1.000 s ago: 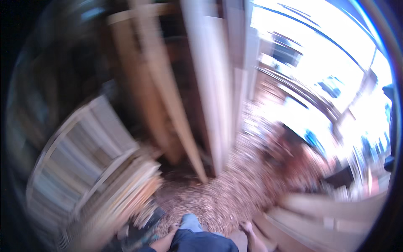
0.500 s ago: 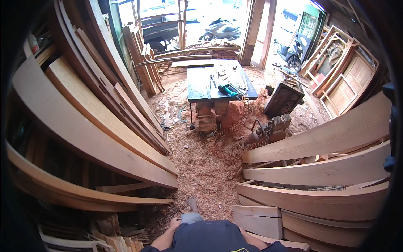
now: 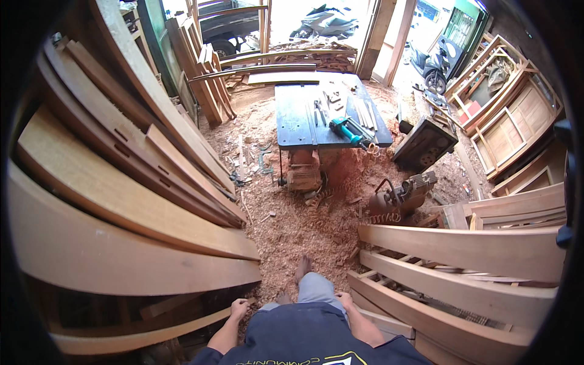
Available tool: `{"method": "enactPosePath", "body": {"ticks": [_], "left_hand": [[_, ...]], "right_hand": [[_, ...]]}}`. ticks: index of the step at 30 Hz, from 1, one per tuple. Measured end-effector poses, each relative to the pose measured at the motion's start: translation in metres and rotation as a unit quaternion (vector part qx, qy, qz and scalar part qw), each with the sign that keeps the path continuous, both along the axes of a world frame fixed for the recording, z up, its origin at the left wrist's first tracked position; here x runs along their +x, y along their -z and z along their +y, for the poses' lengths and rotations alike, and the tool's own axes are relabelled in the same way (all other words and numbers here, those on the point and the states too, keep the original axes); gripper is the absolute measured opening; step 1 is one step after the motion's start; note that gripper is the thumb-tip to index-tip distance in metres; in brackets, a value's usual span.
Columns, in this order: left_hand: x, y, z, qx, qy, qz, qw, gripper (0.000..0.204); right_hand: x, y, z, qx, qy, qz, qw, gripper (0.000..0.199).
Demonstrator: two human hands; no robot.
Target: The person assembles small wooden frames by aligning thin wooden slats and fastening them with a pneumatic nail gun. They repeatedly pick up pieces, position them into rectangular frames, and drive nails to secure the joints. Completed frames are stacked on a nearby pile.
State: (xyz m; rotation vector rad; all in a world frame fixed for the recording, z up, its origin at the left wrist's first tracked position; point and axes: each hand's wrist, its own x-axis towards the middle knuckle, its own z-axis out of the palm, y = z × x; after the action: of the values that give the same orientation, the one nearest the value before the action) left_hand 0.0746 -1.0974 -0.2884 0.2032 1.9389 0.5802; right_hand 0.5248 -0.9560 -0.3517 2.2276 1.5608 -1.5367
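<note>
My left hand (image 3: 239, 308) hangs low beside my body, its fingers loosely curled in, with nothing visible in them. It is in front of the end of a long curved-looking board (image 3: 152, 334) on the left; I cannot tell whether it touches the wood. Close to my right thigh is my right hand (image 3: 345, 300), also curled, with no object showing in it. Near it are the ends of long planks (image 3: 420, 310) stacked on the right. A bare foot (image 3: 304, 266) is forward on the shavings.
Ahead stands a dark-topped work table (image 3: 298, 118) bearing a teal power tool (image 3: 348, 129) and wood strips. An air compressor (image 3: 401, 198) and a dark panel (image 3: 426, 143) stand right of it. Leaning boards (image 3: 134, 243) line the left. Wood shavings (image 3: 283, 240) cover the floor.
My body has moved forward; the table and compressor appear nearer. A leg and foot have come ahead. Both hands show more fully, the right one now out beside the thigh.
</note>
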Motion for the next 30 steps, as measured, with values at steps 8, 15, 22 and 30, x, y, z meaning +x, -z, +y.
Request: {"method": "enactPosePath", "body": {"ticks": [8, 15, 22, 30], "left_hand": [[0.004, 0.049, 0.114, -0.039, 0.231, 0.073, 0.969, 0.029], [-0.049, 0.069, 0.321, 0.017, 0.061, 0.108, 0.992, 0.023], [-0.108, 0.082, 0.451, 0.099, 0.012, 0.118, 0.988, 0.032], [-0.233, 0.110, 0.602, 0.004, 0.218, 0.095, 0.971, 0.030]], "right_hand": [[-0.026, 0.085, 0.178, 0.036, -0.041, 0.027, 0.998, 0.038], [-0.073, 0.011, 0.372, 0.062, -0.054, -0.041, 0.996, 0.023], [-0.167, -0.046, 0.532, 0.080, -0.026, 0.052, 0.995, 0.020], [-0.345, -0.082, 0.684, 0.341, -0.079, 0.070, 0.934, 0.025]]}}
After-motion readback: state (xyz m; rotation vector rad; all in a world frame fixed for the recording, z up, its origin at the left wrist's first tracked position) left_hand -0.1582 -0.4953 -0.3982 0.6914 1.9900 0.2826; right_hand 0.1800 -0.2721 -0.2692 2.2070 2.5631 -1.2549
